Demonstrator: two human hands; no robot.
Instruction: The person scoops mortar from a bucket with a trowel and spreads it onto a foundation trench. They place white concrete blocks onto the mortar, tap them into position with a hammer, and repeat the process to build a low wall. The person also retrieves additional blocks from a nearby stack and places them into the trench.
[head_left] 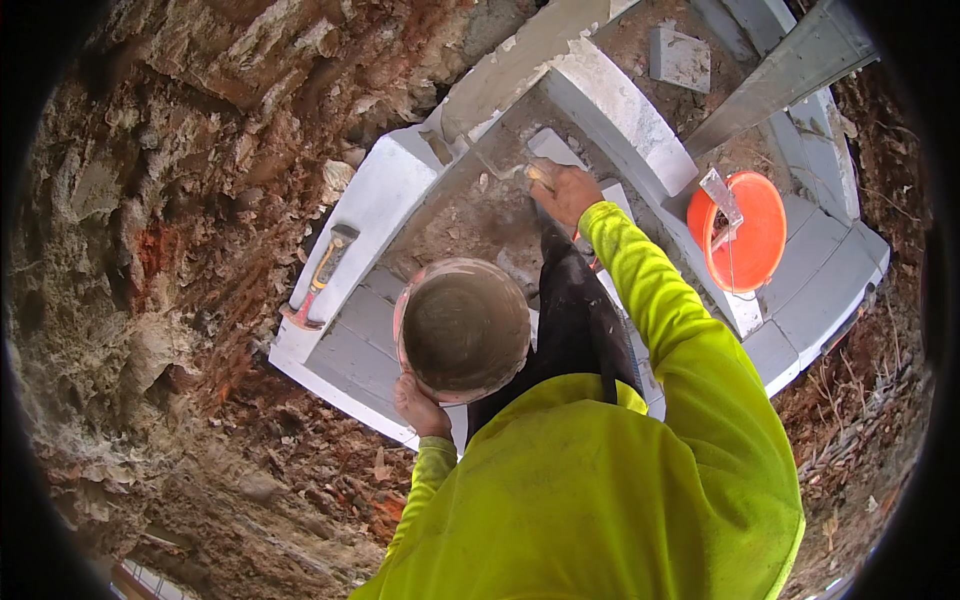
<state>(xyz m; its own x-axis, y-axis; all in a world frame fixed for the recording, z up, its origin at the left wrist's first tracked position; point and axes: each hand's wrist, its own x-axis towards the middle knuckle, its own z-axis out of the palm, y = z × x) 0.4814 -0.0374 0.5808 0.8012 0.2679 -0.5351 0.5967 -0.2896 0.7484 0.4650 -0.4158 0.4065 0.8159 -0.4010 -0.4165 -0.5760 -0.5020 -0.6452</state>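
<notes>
My left hand (421, 405) grips the near rim of a mortar-smeared bucket (403, 325), held tilted in front of my body. Grey wet mortar (465, 335) coats its inside. Stretched forward, my right hand (566, 192) is closed around the wooden handle of a trowel (541, 178). The trowel's thin bent shank points left, toward the mortar-topped block wall; its blade blends into the grey behind it. Pale grey blocks (555, 148) lie under and beside my right hand.
A hammer (325, 268) lies on the left wall's white top (385, 185). At right, an orange bucket (768, 232) with a metal tool in it rests on grey blocks. A steel beam (780, 82) slants across the upper right, near a loose block (680, 58). Rough earth (180, 300) surrounds the walls.
</notes>
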